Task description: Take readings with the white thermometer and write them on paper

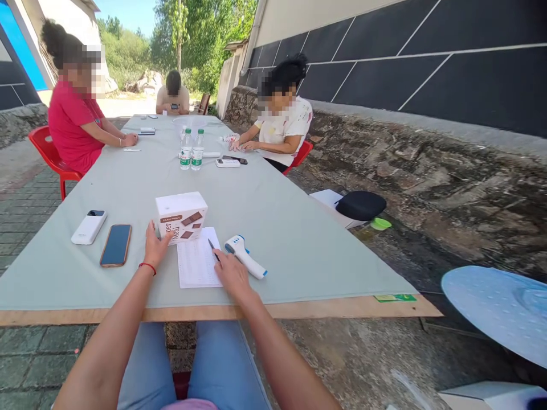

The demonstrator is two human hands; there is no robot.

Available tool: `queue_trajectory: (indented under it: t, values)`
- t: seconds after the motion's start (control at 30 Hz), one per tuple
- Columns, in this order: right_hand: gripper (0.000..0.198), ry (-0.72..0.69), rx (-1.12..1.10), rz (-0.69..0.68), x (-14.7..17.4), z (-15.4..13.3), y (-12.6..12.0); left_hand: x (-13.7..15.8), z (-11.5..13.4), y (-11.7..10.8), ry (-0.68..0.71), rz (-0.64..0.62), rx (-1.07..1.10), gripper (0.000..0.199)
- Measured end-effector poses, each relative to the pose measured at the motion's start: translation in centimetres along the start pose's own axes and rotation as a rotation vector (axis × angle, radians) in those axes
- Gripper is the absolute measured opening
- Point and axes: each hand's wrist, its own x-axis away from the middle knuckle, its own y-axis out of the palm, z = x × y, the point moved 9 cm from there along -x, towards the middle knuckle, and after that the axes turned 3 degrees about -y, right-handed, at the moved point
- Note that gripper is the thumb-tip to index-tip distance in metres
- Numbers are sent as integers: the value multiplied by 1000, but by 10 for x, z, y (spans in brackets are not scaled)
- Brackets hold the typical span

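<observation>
White, the box is standing on the surface at the sheet's far-left corner. Its left side is being touched by the left grip, spread wide; whether it is being grasped cannot be told. The pen is being held by the right grip, narrowed, over the sheet. Apparently, the sheet is being pointed at; precise pen control is presumably being called for next.

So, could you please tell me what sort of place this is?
Probably an outdoor yard: a long table stands beside a rough stone wall, with trees beyond its far end.
</observation>
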Motion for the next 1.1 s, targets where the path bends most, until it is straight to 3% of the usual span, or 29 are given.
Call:
queue_trajectory:
  t: [0.1, 0.17, 0.27, 0.33, 0.47, 0.57, 0.73, 0.8, 0.97, 1.1]
  values:
    - [42, -83, -271, 132, 10, 7, -10, 39, -3, -8, 41, 107, -194, 93]
    - [42, -125, -486, 211, 20, 9, -16, 73, 1, 1, 127, 10, -358, 96]
    - [46, -117, -782, 238, 32, 6, -15, 117, 5, 16, 223, -160, -596, 71]
    - [57, -113, -946, 204, 39, -4, -11, 133, 8, 16, 264, -174, -685, 58]
    - [68, -188, -1154, 86, 51, -35, -5, 141, 14, 17, 332, -177, -735, 51]
    - [71, -215, -1157, 99, 56, -45, -3, 141, 12, 20, 350, -205, -727, 37]
    - [23, 39, -978, 374, 62, -14, 2, 142, 9, 23, 362, -217, -714, 26]
    - [23, 85, -1003, 424, 66, -7, 4, 142, 9, 23, 362, -218, -707, 25]
    - [29, -86, -1019, 239, 60, -32, 6, 141, 11, 22, 360, -218, -690, 24]
    - [19, 32, -973, 198, 56, -28, 14, 140, 11, 23, 369, -221, -694, 23]
